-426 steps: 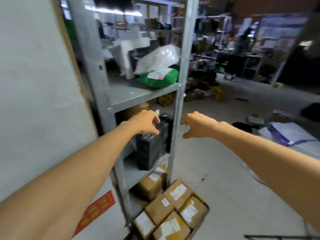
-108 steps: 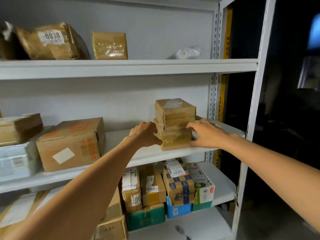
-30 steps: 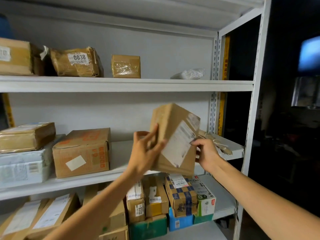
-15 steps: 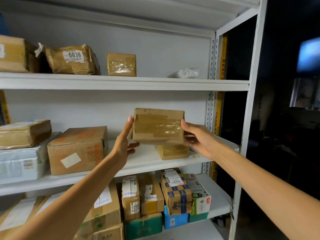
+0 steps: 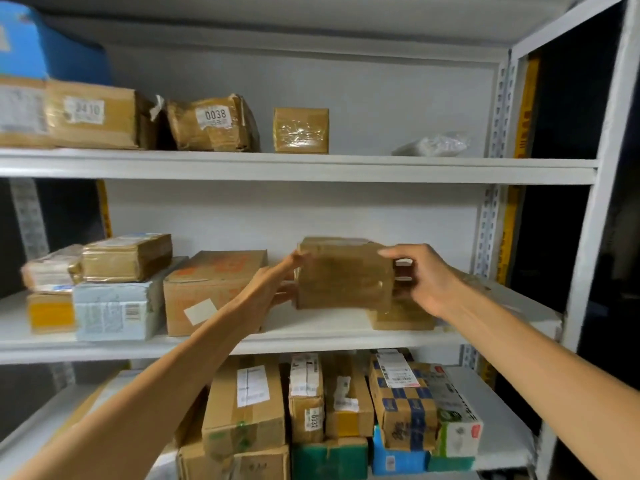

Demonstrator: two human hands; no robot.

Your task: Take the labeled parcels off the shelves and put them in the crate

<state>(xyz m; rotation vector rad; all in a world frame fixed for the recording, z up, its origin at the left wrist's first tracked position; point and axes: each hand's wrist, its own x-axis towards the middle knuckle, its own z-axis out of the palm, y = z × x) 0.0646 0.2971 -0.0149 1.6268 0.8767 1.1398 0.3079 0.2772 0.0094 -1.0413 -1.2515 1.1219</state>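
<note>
Above the middle shelf (image 5: 311, 337), toward its right end, hangs the brown parcel (image 5: 344, 275), its long axis along the shelf's front edge. Its lower right corner overlaps a smaller box (image 5: 401, 318); I cannot tell whether they touch. The left hand (image 5: 273, 289) clasps its left end and the right hand (image 5: 426, 278) its right end, fingers (image 5: 403, 271) wrapped behind, both equally near. The crate is unseen, so the pull likely comes out over the front edge
</note>
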